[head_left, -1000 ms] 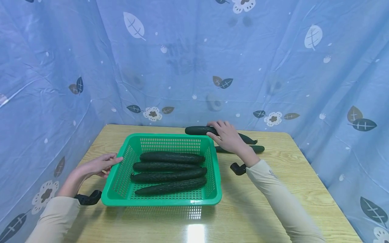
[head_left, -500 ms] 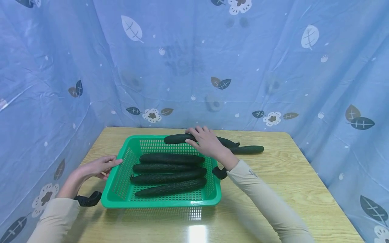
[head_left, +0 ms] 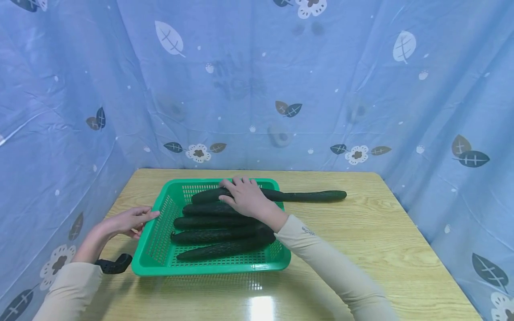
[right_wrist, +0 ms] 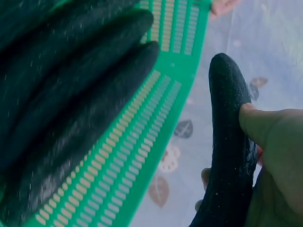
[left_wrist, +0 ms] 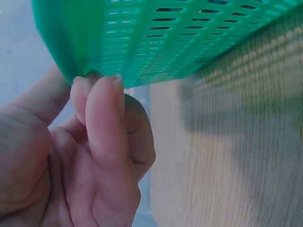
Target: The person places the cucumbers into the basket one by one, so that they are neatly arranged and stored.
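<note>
My right hand (head_left: 249, 199) grips a dark green cucumber (right_wrist: 230, 137) around its middle, thumb on one side and fingers curled on the other. In the head view this cucumber overlaps the back part of a green plastic basket (head_left: 213, 269). Several more cucumbers lie side by side in the basket, such as the front cucumber (head_left: 218, 250). My left hand (head_left: 130, 222) pinches the basket's left rim, with the thumb on top and fingertips under the lip, as the left wrist view shows. Another cucumber (head_left: 321, 196) lies on the table right of the basket, its left end overlapped by the held one.
The wooden table (head_left: 361, 249) carries the basket left of its middle. Blue patterned curtains (head_left: 257, 89) hang behind the table and on both sides. A black wrist mount (head_left: 115, 264) sits beneath the left wrist, close to the basket's front left corner.
My right hand has carried the cucumber left and toward me, from behind the basket's right back corner to over the basket. The left hand keeps its hold on the rim.
</note>
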{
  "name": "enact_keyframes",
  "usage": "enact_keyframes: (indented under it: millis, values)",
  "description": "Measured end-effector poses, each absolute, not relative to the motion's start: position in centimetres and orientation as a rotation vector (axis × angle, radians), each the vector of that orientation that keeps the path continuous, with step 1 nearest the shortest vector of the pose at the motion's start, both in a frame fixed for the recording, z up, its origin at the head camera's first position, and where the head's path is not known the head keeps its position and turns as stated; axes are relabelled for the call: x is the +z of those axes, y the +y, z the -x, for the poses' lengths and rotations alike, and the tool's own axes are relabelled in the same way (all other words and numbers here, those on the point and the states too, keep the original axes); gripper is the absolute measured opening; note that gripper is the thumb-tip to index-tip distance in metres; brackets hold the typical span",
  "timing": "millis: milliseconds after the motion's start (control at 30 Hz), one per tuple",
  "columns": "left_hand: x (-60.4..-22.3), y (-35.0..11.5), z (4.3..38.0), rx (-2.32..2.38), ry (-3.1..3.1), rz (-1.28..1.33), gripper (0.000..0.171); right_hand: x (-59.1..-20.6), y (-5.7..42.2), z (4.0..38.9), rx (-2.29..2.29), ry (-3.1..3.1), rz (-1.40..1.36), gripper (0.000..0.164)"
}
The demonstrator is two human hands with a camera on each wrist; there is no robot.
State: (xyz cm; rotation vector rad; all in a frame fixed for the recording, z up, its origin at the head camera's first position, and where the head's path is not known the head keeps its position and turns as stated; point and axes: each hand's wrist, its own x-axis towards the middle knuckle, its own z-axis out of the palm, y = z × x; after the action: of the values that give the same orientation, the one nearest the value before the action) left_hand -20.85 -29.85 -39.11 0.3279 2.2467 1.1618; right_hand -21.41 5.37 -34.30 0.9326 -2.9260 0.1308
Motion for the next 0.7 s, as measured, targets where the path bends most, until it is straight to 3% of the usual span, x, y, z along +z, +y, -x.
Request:
enact_keyframes:
  millis: [700]
  values:
    - [-39.1, -29.9, 20.7, 1.187, 2.228, -0.273, 0.044, -37.1, 0.0, 20.6, 0.049, -3.067, -0.847, 0.039]
